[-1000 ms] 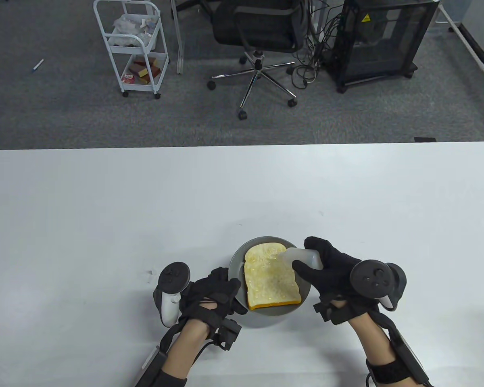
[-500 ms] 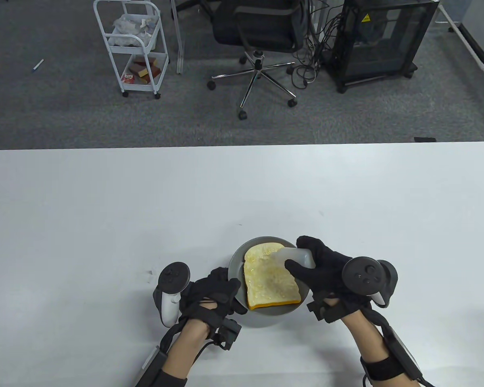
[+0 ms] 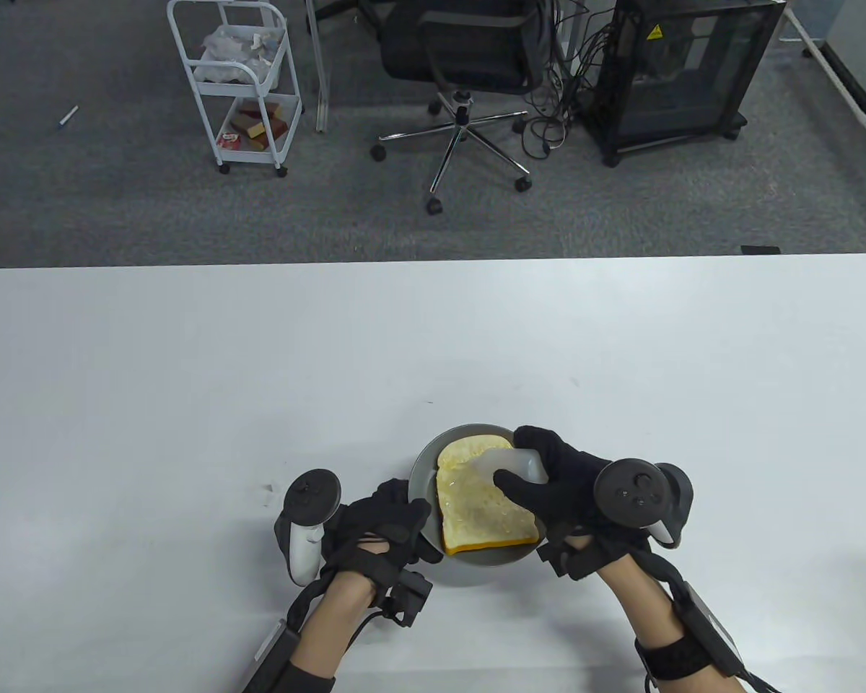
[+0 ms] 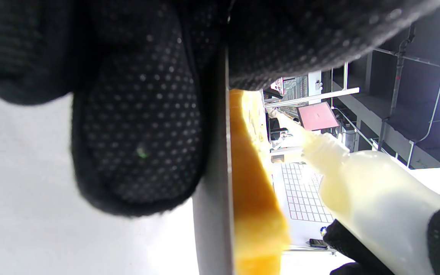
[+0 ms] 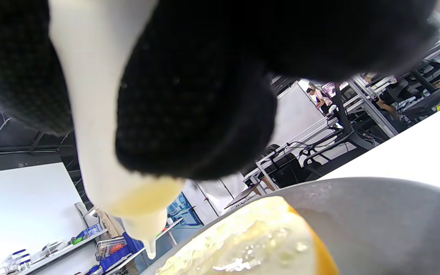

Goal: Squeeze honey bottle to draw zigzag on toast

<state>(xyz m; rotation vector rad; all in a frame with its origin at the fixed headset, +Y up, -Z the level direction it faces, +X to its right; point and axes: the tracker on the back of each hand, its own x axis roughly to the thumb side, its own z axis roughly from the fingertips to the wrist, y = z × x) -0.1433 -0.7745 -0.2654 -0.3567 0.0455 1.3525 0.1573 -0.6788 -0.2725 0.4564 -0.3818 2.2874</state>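
A slice of toast (image 3: 476,505) with a glossy wet top lies on a grey plate (image 3: 422,469) near the table's front edge. My right hand (image 3: 548,484) grips a translucent honey bottle (image 3: 512,462), tilted with its nozzle down over the upper part of the toast. In the right wrist view the bottle (image 5: 101,114) points down above the toast (image 5: 250,244). My left hand (image 3: 390,527) holds the plate's left rim. In the left wrist view my fingers (image 4: 139,133) pinch the plate rim (image 4: 212,214), with the toast (image 4: 254,191) and bottle (image 4: 376,202) beyond.
The white table (image 3: 187,375) stretches around the plate. Beyond its far edge stand a white cart (image 3: 238,86), an office chair (image 3: 462,72) and a black cabinet (image 3: 678,72) on the grey carpet.
My right hand has moved left with the bottle, carrying the nozzle further over the toast. My left hand and the plate have not moved.
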